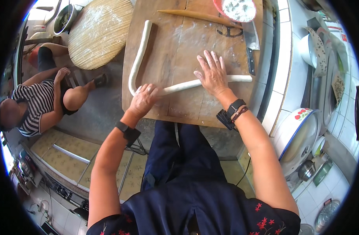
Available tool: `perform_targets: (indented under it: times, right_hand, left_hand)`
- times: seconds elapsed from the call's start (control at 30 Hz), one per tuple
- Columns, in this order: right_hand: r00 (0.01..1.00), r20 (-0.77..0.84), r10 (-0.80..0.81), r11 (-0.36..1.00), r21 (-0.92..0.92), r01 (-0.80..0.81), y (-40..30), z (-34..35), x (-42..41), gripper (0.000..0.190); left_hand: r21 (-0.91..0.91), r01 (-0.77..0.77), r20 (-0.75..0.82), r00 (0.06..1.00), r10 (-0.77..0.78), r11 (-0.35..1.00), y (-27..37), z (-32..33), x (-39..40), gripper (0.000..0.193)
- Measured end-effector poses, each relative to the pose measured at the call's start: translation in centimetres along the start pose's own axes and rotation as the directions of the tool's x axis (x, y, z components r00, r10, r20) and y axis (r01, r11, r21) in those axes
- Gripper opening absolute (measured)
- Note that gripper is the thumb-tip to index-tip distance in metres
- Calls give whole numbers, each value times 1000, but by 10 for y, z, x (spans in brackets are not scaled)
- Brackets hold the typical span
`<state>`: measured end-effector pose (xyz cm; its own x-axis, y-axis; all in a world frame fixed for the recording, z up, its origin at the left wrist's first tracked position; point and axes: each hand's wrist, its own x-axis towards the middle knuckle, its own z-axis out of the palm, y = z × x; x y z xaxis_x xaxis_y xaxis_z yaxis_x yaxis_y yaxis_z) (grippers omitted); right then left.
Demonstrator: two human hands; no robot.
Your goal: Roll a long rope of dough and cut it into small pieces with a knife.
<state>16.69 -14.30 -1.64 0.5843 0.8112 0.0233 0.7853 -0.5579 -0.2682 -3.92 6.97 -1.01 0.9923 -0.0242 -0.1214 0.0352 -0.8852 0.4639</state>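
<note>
A long white dough rope lies on a floured wooden board, bent into an L shape. One leg runs up along the board's left side; the other crosses to the right edge. Curled over the rope just right of its bend is my left hand, slightly blurred; whether its fingers grip the dough is hidden. My right hand rests flat across the rope farther right, fingers spread and dusted with flour. A cleaver with a black handle lies right of that hand.
Across the board's far side lies a tapered wooden rolling pin, beside a red-rimmed bowl of flour. A round slatted tray dusted with flour is at the left. A seated person is left of the board. An enamel basin stands at the right.
</note>
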Motion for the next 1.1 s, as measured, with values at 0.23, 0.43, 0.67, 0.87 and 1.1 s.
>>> perform_targets:
  times: [0.23, 0.43, 0.67, 0.87, 1.1]
  right_hand:
    - [998, 49, -46, 999, 2, 46, -20, 3, -27, 55]
    - [999, 43, -13, 998, 68, 10, -33, 2, -48, 60]
    - [996, 87, -29, 997, 76, 23, -2, -2, -88, 64]
    - [990, -57, 130, 991, -22, -132, 25, -13, -36, 59]
    - [985, 53, 165, 986, -10, -165, 23, -20, -142, 57]
  left_hand:
    - [105, 121, -54, 992, -116, 987, 28, -16, -19, 63]
    - [-107, 122, 12, 993, -121, 987, 78, 33, 0, 79]
    - [-54, 152, 120, 982, -145, 987, 83, 33, -19, 75]
    - [-27, 189, -79, 978, -191, 982, 54, 24, 15, 71]
    - [-41, 183, 206, 963, -171, 982, 78, 25, -58, 76]
